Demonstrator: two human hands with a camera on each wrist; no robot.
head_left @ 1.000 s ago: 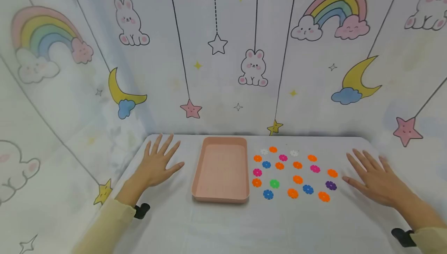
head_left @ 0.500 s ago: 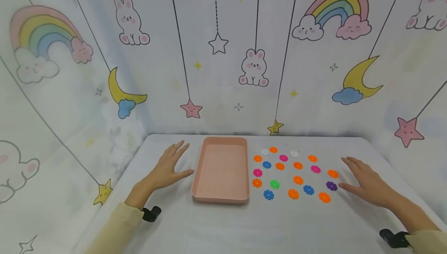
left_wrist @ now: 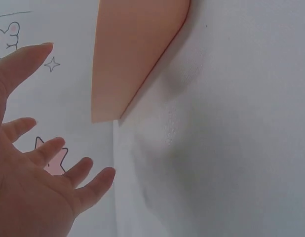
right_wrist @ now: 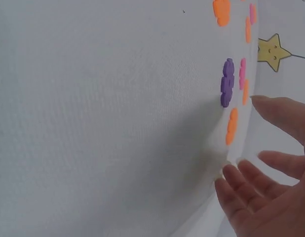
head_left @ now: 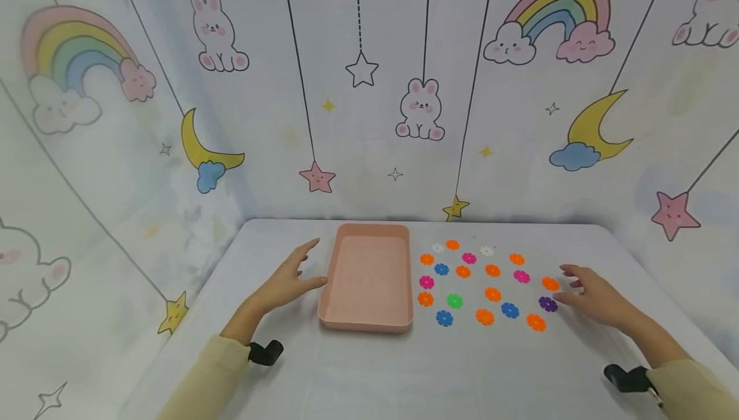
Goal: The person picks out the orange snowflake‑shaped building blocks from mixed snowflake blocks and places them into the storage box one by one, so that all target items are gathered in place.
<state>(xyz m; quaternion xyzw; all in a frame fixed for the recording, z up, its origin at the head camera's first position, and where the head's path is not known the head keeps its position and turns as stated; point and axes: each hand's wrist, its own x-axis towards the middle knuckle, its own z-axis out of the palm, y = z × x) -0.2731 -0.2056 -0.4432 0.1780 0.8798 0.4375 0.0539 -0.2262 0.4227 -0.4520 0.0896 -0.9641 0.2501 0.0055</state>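
A pink rectangular tray (head_left: 369,279) lies on the white table. Just left of it hovers my left hand (head_left: 288,284), fingers spread and relaxed, holding nothing; the left wrist view shows a gap between the hand (left_wrist: 39,173) and the tray (left_wrist: 137,49). On the other side, small flat flower-shaped plastic discs lie scattered in orange, blue, pink, white, green and purple. Nearest my right hand (head_left: 597,295) are the purple disc (head_left: 548,304) and an orange disc (head_left: 550,284). That hand is loosely bent with nothing in it, above the table in the right wrist view.
A white cloth covers the table (head_left: 358,375). Behind and to the left stands a cloth backdrop (head_left: 260,86) printed with rainbows, bunnies, moons and stars. Each wrist wears a black device, such as the one (head_left: 265,352) on the left.
Both hands have moved inward from spread, flat poses, the left toward the tray and the right toward the discs. Their fingers are more bent. Tray and discs have stayed put.
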